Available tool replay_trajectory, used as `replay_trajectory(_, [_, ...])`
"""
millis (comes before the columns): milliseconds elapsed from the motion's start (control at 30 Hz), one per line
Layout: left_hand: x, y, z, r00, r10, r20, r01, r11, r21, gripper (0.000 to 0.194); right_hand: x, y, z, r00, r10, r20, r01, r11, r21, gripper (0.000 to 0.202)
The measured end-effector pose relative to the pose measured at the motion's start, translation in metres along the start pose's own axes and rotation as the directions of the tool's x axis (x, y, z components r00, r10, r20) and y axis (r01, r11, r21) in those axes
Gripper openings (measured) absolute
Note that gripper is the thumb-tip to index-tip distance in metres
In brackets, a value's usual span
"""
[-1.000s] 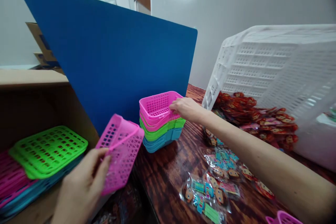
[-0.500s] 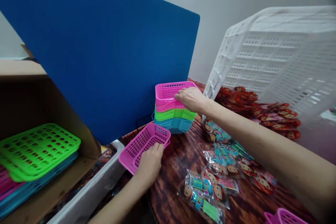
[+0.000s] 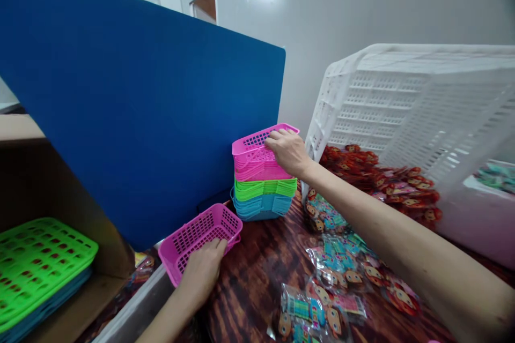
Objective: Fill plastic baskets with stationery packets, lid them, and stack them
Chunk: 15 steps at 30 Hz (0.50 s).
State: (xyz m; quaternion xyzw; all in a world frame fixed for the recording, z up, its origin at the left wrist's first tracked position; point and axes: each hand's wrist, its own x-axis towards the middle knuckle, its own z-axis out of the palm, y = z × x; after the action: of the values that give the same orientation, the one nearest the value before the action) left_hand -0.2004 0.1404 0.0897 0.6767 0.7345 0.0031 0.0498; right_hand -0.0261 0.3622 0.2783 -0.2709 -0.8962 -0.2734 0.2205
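My left hand [image 3: 204, 268] is closed on the near long side of a pink plastic basket [image 3: 193, 236], which shows nothing inside and sits by the table's left edge. Beyond it rises a stack of nested baskets, blue [image 3: 263, 206] at the bottom, green [image 3: 265, 188] in the middle and pink [image 3: 255, 166] above. On the rim of the top pink basket [image 3: 245, 146] my right hand [image 3: 286, 147] is closed, the fingers over its near edge. That basket tilts, its right side raised off the stack.
Clear packets with cartoon figures [image 3: 314, 311] lie on the wood-patterned table [image 3: 249, 278]. A white crate [image 3: 386, 96] lies tipped at right, spilling red-haired figures [image 3: 402, 187]. A blue panel [image 3: 161, 107] stands behind. At left, a cardboard box [image 3: 108, 257] holds green perforated lids [image 3: 44, 252].
My right hand has tilted the top pink basket up from the stack. My left hand still holds its pink basket. The camera view has shifted, moving most things left and down.
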Motion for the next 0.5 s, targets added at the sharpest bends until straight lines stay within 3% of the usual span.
replay_trajectory(100, [0.004,-0.004,-0.001,0.997,-0.068,-0.026,0.067,0.997,-0.03,0.035,-0.006,-0.001,0.007,1.0,0.0,0.004,0.0,0.999,0.041,0.025])
replay_trajectory(200, [0.01,-0.005,-0.006,0.995,-0.077,-0.065,0.072,0.995,-0.067,0.026,-0.001,0.003,0.004,0.996,0.089,-0.02,-0.086,0.991,0.103,0.027])
replay_trajectory(267, [0.016,-0.004,-0.018,0.982,-0.092,-0.164,0.062,0.983,-0.175,0.024,0.005,0.005,-0.005,0.986,0.142,-0.089,-0.133,0.985,0.107,0.028])
replay_trajectory(333, [0.023,-0.004,-0.038,0.942,-0.121,-0.312,-0.001,0.931,-0.364,0.027,0.009,0.004,-0.017,0.982,0.124,-0.143,-0.112,0.989,0.092,0.029])
replay_trajectory(400, [0.032,-0.004,-0.061,0.894,-0.182,-0.409,-0.111,0.795,-0.596,0.028,0.01,0.001,-0.026,0.979,0.094,-0.179,-0.082,0.994,0.077,0.029])
replay_trajectory(500, [0.051,-0.008,-0.094,0.874,-0.318,-0.369,-0.227,0.405,-0.886,0.035,0.007,-0.004,-0.029,0.987,0.031,-0.155,-0.022,0.998,0.061,0.028])
